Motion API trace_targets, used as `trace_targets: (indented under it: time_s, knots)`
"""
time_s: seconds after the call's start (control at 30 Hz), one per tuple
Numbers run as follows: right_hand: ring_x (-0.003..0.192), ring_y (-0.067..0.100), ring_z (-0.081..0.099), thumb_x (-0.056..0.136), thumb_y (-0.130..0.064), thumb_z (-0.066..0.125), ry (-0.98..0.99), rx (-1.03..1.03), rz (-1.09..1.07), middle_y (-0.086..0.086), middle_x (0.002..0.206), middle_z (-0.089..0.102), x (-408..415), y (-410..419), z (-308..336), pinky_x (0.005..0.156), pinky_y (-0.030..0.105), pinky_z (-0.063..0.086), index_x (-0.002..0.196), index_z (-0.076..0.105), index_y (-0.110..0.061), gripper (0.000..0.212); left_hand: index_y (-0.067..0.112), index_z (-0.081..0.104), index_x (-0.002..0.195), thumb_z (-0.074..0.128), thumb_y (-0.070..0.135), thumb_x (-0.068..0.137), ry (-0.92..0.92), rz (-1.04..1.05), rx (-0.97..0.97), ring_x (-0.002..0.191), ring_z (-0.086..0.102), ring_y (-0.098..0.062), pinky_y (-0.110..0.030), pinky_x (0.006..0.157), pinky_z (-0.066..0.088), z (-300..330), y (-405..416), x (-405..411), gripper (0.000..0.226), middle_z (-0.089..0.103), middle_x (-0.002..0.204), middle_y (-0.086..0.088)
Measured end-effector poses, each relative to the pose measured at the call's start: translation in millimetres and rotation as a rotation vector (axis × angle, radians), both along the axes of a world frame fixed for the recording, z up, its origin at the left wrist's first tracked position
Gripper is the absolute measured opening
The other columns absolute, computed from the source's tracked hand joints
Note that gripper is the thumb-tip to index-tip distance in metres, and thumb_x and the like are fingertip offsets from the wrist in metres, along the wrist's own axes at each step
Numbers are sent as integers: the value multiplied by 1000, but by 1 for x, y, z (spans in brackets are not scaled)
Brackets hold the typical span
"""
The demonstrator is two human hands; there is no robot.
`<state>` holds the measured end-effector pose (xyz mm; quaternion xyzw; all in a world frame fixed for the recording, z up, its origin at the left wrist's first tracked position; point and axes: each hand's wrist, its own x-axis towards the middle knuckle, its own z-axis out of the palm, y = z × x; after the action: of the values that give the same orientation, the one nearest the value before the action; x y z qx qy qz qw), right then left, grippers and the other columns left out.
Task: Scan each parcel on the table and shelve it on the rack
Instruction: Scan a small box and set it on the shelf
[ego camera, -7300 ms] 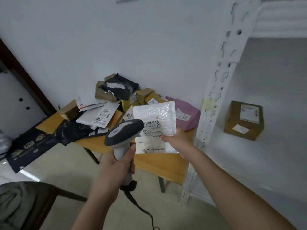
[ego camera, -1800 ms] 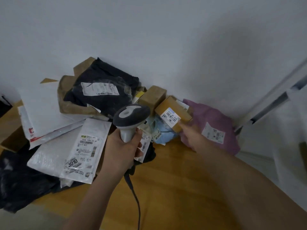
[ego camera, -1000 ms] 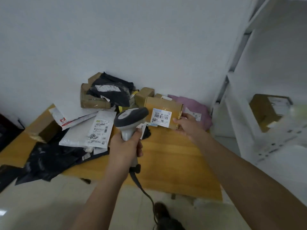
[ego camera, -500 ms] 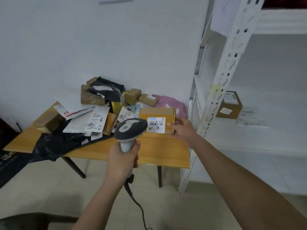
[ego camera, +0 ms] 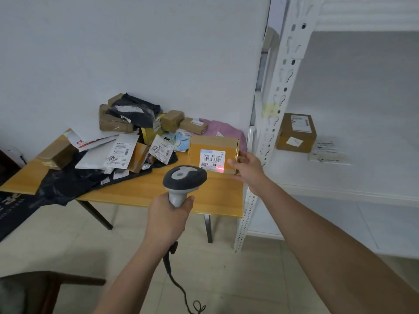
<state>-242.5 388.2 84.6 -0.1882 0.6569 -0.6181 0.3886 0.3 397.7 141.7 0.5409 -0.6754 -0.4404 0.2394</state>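
My right hand (ego camera: pixel 248 171) grips the right edge of a flat brown cardboard parcel (ego camera: pixel 210 145), held upright above the table with its white barcode label facing me. A red scan light glows on the label's lower right corner. My left hand (ego camera: pixel 169 219) is closed around the handle of a grey corded barcode scanner (ego camera: pixel 184 179), whose head points at the parcel from just below and in front. A heap of more parcels (ego camera: pixel 136 130), boxes and bags, lies on the wooden table (ego camera: pixel 158 191). The white rack (ego camera: pixel 269 123) stands to the right.
On the rack's shelf sit a brown box (ego camera: pixel 295 132) and a flat white bubble mailer (ego camera: pixel 328 152) beside it. Black bags (ego camera: pixel 68 180) hang over the table's left front edge. A dark chair (ego camera: pixel 43 291) is at lower left. The scanner's cable (ego camera: pixel 179 282) hangs towards the floor.
I have stepped back slightly from the table with the brown parcel. The scanner has risen closer to its label, and a red scan light now shows on it.
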Motion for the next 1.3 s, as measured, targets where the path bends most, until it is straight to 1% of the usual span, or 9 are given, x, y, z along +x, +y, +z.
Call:
trace_targets:
  time_s: [0.17, 0.33, 0.43, 0.63, 0.77, 0.87, 0.97, 1.13, 1.3]
  knots:
    - [108, 19, 61, 88, -6, 69, -29, -13, 13, 3, 119, 61, 0, 2, -3, 77, 33, 59, 136, 47, -11, 53, 2, 51, 65, 65, 27, 92, 1, 24, 16, 46, 45, -22, -29, 52, 38, 5, 7, 4, 39, 50, 54, -13]
    - [108, 20, 60, 88, -6, 68, -50, -28, 12, 5, 122, 60, 6, 2, -4, 83, 38, 59, 136, 46, -13, 54, 3, 52, 69, 66, 27, 92, 62, 66, 41, 44, 44, -19, -20, 40, 38, 19, 12, 15, 36, 50, 57, -13]
    - [98, 16, 61, 89, -5, 67, -49, -34, 14, 0, 110, 61, 13, 1, -3, 79, 34, 59, 133, 48, -13, 49, 3, 51, 69, 65, 27, 92, 48, 67, 17, 43, 43, -19, -20, 38, 36, 25, 15, 23, 36, 49, 57, -13]
    - [101, 16, 60, 89, -6, 68, -55, -34, 23, 2, 113, 60, 26, -1, -3, 75, 31, 58, 135, 46, -12, 51, 3, 52, 67, 65, 27, 92, 30, 55, -36, 47, 43, -21, -26, 48, 36, 35, 18, 35, 38, 49, 57, -15]
    - [105, 19, 60, 89, -6, 68, -83, -28, 18, 3, 115, 61, 30, 3, -2, 83, 38, 58, 133, 47, -13, 49, 3, 51, 66, 64, 28, 92, 30, 41, -35, 42, 43, -17, -21, 41, 37, 34, 19, 36, 39, 50, 55, -14]
    - [101, 20, 63, 89, -5, 67, -151, 13, 54, 2, 110, 63, 22, 17, 0, 77, 35, 59, 126, 49, -13, 42, 4, 50, 63, 64, 28, 92, 77, -4, -3, 36, 43, -9, -13, 37, 36, 28, 21, 29, 41, 52, 49, -10]
    - [109, 28, 63, 91, -2, 63, -224, 62, 83, 7, 117, 66, -1, 47, -5, 74, 37, 58, 130, 52, -11, 42, 3, 55, 67, 64, 30, 93, 120, -70, 26, 38, 47, -9, -15, 41, 39, 19, 26, 9, 39, 56, 47, -6]
    - [109, 32, 61, 98, -5, 51, -434, -8, -151, 15, 125, 62, -57, 128, -38, 79, 42, 55, 128, 53, -5, 30, -6, 57, 75, 63, 26, 94, 264, -118, 81, 38, 47, -13, -16, 40, 39, 2, 46, -48, 38, 54, 49, -11]
    - [94, 26, 62, 99, -11, 50, -496, -71, -556, 17, 126, 59, -109, 180, -69, 74, 40, 55, 123, 53, -3, 26, 2, 51, 65, 61, 22, 95, 322, -126, 118, 37, 44, -14, -21, 43, 41, -12, 62, -104, 38, 48, 43, -5]
